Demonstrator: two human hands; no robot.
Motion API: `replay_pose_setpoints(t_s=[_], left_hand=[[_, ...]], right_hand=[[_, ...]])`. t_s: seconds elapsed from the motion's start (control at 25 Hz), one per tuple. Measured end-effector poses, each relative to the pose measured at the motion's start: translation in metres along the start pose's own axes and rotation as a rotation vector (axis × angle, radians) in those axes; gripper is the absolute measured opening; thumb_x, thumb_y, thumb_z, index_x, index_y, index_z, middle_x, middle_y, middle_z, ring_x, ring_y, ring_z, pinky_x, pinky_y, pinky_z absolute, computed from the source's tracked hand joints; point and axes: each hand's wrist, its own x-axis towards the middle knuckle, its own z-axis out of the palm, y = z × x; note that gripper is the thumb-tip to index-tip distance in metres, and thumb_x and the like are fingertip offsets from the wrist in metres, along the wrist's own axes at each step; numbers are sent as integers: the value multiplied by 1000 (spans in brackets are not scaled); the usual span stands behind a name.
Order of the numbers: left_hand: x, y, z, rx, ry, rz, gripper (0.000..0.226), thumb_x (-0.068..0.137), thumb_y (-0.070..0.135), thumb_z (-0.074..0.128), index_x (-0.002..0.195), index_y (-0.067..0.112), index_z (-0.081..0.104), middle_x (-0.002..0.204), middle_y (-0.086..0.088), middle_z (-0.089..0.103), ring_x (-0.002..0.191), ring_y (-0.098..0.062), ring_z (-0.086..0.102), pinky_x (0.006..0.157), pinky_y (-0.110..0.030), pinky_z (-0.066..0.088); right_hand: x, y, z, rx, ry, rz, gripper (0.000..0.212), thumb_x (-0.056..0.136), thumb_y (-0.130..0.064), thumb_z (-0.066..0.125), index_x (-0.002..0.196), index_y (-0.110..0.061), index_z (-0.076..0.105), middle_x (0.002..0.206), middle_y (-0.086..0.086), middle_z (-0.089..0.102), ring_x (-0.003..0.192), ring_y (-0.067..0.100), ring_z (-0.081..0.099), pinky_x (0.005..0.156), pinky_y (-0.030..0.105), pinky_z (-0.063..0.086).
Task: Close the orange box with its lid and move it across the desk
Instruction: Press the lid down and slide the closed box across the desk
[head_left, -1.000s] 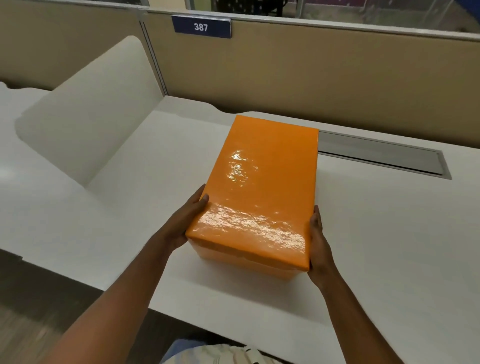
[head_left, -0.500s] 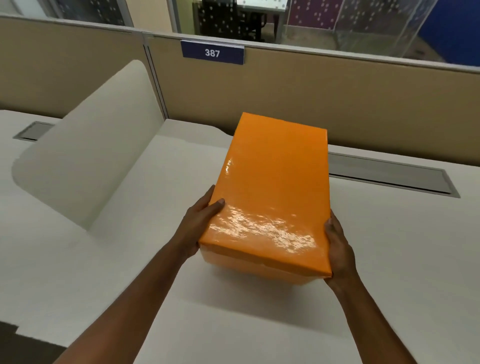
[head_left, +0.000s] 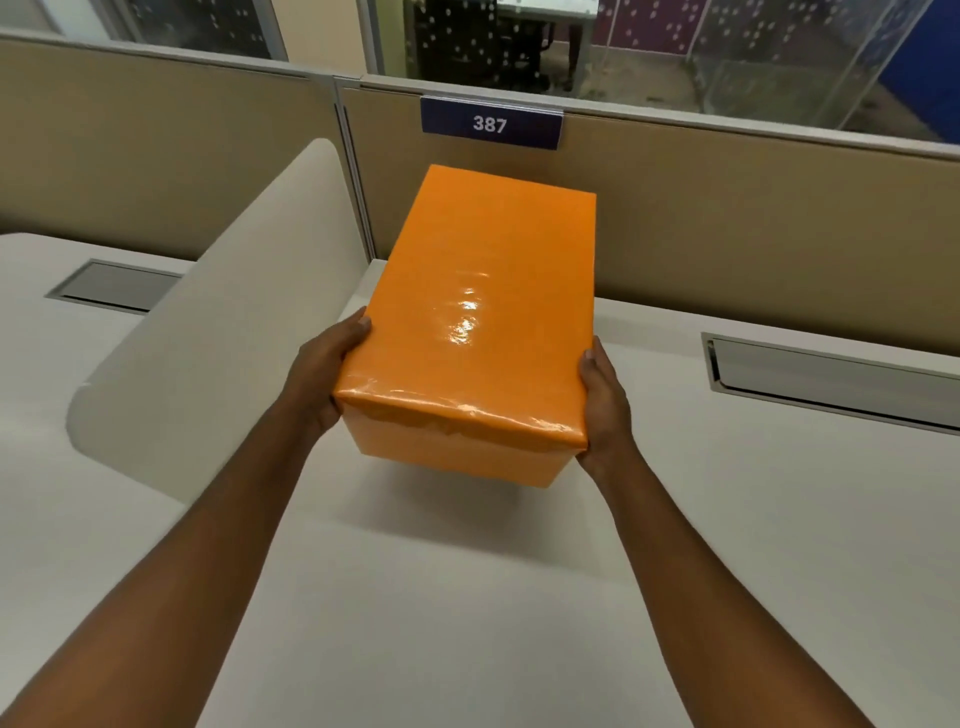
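While lid is already down, these are the lines for the carry step:

box: orange box (head_left: 457, 452) closed, held off the desk (head_left: 467, 623) with a soft shadow under it; long axis runs away from the person toward the partition (head_left: 727, 208); far end tipped up a little.

lid: lid (head_left: 483, 306) glossy, wrapped in film, seated over the base; near lip looks wrinkled and a bit uneven, so seating there is my guess only.

left hand: left hand (head_left: 324, 374) clamped on the box's near left side, thumb on the lid edge, other fingers hidden under or behind the box.

right hand: right hand (head_left: 600, 400) gripping the near right corner, thumb along the lid's side, fingers out of sight below.

grip advice: both hands sit at the near end, so the far end is unsupported; judged better to slide the palms toward the middle or keep fingers under the base, and press on the base, not only the lid, or the lid may lift off.

motion advice: keep it level, move slowly, glossy film likely slippery.

obstacles: curved white divider (head_left: 218, 322) close on the left; partition with sign 387 (head_left: 491, 123) just behind the far end; cable tray (head_left: 831, 379) well apart on the right.

set-down: land on bare desk, flat, release only once the base rests fully.
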Motion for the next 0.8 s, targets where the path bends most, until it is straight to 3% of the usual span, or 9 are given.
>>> replay_pose_setpoints(t_s=[0.44,0.72,0.8], left_hand=[[87,8,-96,-21,67,-68,48,83,35,62,131,27,60,135,-8,61,122,-34,57,90,-45,51],[102,6,-98,-116,102,-10,42,95,24,46,134,13,56,110,-1,73,92,-18,72,74,-33,61],[104,3,-102,-106,125,-4,44,94,19,42,135,11,55,116,-3,70,96,-19,70,76,-31,60]], right_hand=[[79,44,91,-30,-44,80,56,96,-45,39,149,-34,23,143,2,46,119,28,55,99,52,48],[98,53,103,-47,-10,84,53,98,-43,36,148,-33,22,136,-1,48,116,27,56,97,48,50],[100,55,106,-60,-5,84,53,98,-42,36,148,-33,23,133,-3,48,115,26,56,96,48,50]])
